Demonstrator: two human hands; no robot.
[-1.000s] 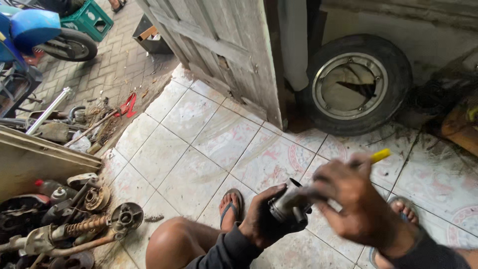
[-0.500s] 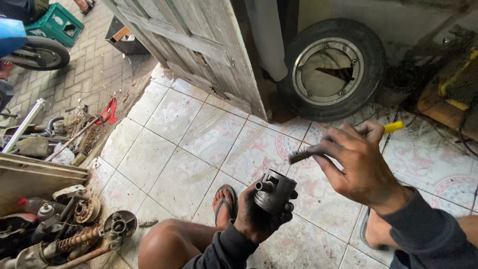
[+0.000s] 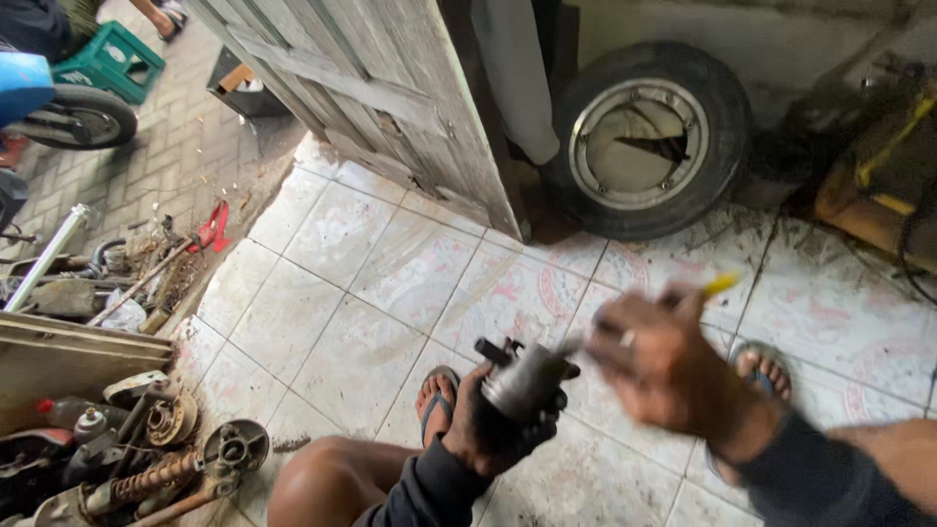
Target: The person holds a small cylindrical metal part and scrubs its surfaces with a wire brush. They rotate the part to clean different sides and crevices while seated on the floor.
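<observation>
Since the earlier frame your right hand (image 3: 669, 366) has dropped, blurred, fingers wrapped around a yellow-tipped tool (image 3: 720, 284) touching the grey metal cylinder part (image 3: 522, 379). Your left hand (image 3: 498, 429) cups that part from below, fingers clamped around it.

Dark long sleeves, grimy left hand (image 3: 493, 429), ring on right hand (image 3: 664, 366), blue-strapped sandals (image 3: 437, 398)

Even, soft daylight; shadows faint. The right hand (image 3: 673, 366) shows heavy motion blur. The tiled floor (image 3: 322, 303) stays sharp. Upper right corner is dim. Straight lines bend slightly toward frame edges.
</observation>
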